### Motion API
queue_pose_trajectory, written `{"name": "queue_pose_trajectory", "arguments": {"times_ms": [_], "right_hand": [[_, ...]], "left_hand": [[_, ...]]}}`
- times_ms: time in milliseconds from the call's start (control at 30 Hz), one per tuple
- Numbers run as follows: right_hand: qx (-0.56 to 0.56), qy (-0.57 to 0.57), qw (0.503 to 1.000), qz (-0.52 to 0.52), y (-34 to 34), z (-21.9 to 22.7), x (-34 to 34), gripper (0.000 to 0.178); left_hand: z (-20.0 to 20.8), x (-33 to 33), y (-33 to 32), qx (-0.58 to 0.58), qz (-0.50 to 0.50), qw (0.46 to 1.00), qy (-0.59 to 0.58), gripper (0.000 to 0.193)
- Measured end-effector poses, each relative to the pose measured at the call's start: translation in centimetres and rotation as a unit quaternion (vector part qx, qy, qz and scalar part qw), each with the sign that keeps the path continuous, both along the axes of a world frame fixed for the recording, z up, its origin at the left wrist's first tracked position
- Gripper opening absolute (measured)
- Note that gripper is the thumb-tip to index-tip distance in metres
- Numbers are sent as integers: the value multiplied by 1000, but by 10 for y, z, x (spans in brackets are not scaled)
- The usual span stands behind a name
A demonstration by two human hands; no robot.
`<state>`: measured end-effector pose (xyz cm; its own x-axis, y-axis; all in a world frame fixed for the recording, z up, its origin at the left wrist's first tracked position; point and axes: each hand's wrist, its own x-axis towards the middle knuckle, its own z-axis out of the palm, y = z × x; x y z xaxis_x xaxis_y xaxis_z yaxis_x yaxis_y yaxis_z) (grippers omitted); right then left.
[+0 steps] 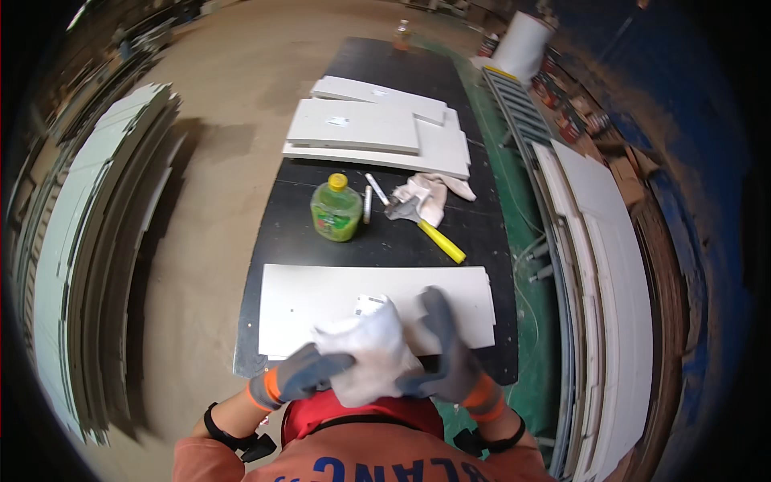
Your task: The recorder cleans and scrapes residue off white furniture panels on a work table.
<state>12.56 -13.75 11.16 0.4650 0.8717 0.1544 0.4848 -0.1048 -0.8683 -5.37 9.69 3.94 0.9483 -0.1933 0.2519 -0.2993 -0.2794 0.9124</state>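
Note:
A crumpled white cloth (371, 353) is bunched in front of my body, over the near edge of a white panel (281, 313). My left hand (309, 371), in a grey glove with an orange cuff, closes on the cloth's left side. On the other side my right hand (450, 361), gloved alike, grips the lower right edge near the thumb, while its blurred upper fingers point away over the panel. A small printed label (368, 304) lies on the panel, partly behind the cloth. At least one more panel shows beneath it at the right end.
Beyond the panel, a green bottle (336, 213) with a yellow cap, two markers (377, 189), a yellow-handled scraper (440, 241) and a rag (430, 197) sit on the black table (265, 241). Panels (353, 128) are stacked farther off. More panels stand left (88, 217) and right (610, 265).

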Motion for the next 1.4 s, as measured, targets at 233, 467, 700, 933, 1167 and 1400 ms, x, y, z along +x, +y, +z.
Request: {"name": "queue_pose_trajectory", "arguments": {"times_ms": [233,467,700,933,1167,1400], "right_hand": [[-97,488,867,-10,-21,-41,-22,81],[-6,124,938,-323,-67,4,-4,48],[-194,-312,908,-202,-1,-83,-18,68],[-207,-292,778,-516,-56,-112,41,68],[-197,-262,884,-333,-7,-107,4,79],[-302,-345,797,-392,13,-103,62,77]], "left_hand": [[45,24,-26,-209,-43,943,256,49],[24,85,17,239,263,934,-35,53],[-11,135,-8,480,233,846,-19,67],[-10,132,-8,500,219,838,16,68],[-21,136,-5,499,222,838,15,69],[-11,139,-11,495,224,839,28,68]]}}
